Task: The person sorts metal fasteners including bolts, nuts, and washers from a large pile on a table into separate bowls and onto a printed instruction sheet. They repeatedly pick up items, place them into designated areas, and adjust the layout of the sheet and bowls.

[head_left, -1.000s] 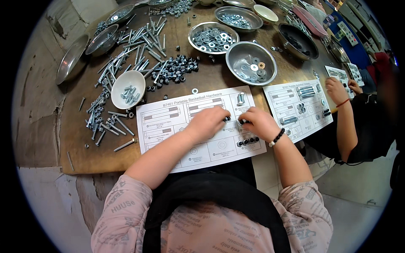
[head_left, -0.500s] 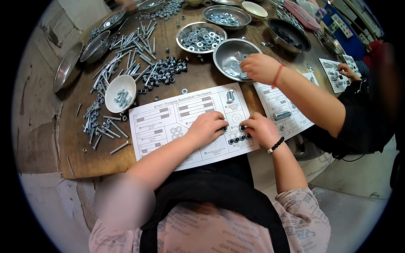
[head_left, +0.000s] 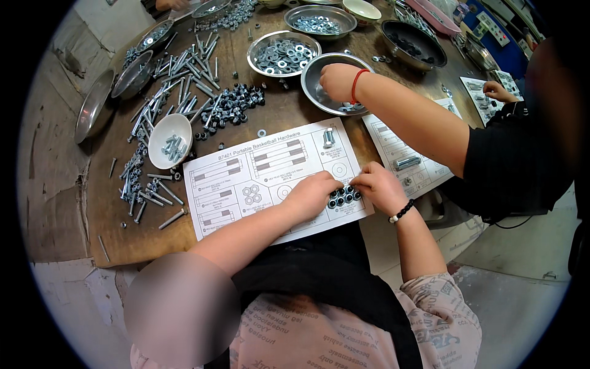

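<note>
A printed hardware sheet lies on the table in front of me. Two rows of black-centred lock nuts sit on its lower right part. My left hand reaches in from the left, its closed fingertips at the upper row's left end. From the other side my right hand, with a beaded bracelet at the wrist, pinches at that row's right end. The fingers partly hide the nuts they touch. Short bolts rest together near the sheet's top right corner.
Loose long bolts, a pile of lock nuts and a white bowl of short bolts lie to the left. Beyond the sheet stands a metal bowl of washers. A co-worker's hand is over another metal bowl.
My hands have come closer together, and the nuts between them now form two rows. The co-worker's hand has moved left over the bowl. The view has shifted slightly.
</note>
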Motion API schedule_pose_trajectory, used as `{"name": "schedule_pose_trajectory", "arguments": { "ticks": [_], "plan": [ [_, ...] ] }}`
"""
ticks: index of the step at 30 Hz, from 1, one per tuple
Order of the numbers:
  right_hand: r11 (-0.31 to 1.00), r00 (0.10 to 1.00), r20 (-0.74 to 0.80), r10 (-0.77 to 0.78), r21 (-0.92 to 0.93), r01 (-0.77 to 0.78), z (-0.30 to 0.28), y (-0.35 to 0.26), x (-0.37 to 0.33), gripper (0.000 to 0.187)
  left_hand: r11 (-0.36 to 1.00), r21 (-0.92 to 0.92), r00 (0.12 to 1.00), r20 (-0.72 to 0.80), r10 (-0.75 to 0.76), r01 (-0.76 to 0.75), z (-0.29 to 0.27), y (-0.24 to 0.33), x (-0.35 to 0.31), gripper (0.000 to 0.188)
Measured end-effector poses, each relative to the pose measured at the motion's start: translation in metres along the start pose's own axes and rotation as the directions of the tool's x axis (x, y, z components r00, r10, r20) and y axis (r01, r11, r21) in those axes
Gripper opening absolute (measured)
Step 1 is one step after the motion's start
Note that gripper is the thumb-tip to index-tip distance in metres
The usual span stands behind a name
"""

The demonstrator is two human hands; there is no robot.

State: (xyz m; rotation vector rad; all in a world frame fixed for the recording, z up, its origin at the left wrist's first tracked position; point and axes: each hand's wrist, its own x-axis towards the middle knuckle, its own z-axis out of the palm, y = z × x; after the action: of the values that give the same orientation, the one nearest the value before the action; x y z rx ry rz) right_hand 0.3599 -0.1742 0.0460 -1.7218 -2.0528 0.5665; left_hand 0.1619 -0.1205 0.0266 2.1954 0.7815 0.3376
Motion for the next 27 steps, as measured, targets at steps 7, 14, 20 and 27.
{"name": "schedule_pose_trajectory", "arguments": {
  "ticks": [7,14,20,27],
  "plan": [
    [0.997,0.994,-0.079,0.069,0.027,-0.067,-0.009,-0.012,0.004,0.013,0.998,-0.056,1.000,-0.030,-0.004,0.002,-0.003,0.000,-0.007,0.028],
    [0.959,0.996,0.048,-0.070,0.277,0.054,0.003,-0.040,0.064,0.014,1.000,-0.021,0.959,-0.285,-0.001,-0.006,-0.043,-0.028,-0.042,0.023],
    [0.978,0.992,-0.032,-0.126,0.165,0.130,0.040,-0.059,0.140,0.021,0.980,0.127,0.894,-0.440,-0.085,0.156,-0.078,-0.056,-0.074,0.021],
    [0.949,0.978,0.065,-0.200,0.261,0.177,0.072,-0.112,0.123,0.022,0.849,0.456,0.905,-0.421,-0.060,0.268,-0.086,-0.082,-0.100,0.040]
  ]
}}
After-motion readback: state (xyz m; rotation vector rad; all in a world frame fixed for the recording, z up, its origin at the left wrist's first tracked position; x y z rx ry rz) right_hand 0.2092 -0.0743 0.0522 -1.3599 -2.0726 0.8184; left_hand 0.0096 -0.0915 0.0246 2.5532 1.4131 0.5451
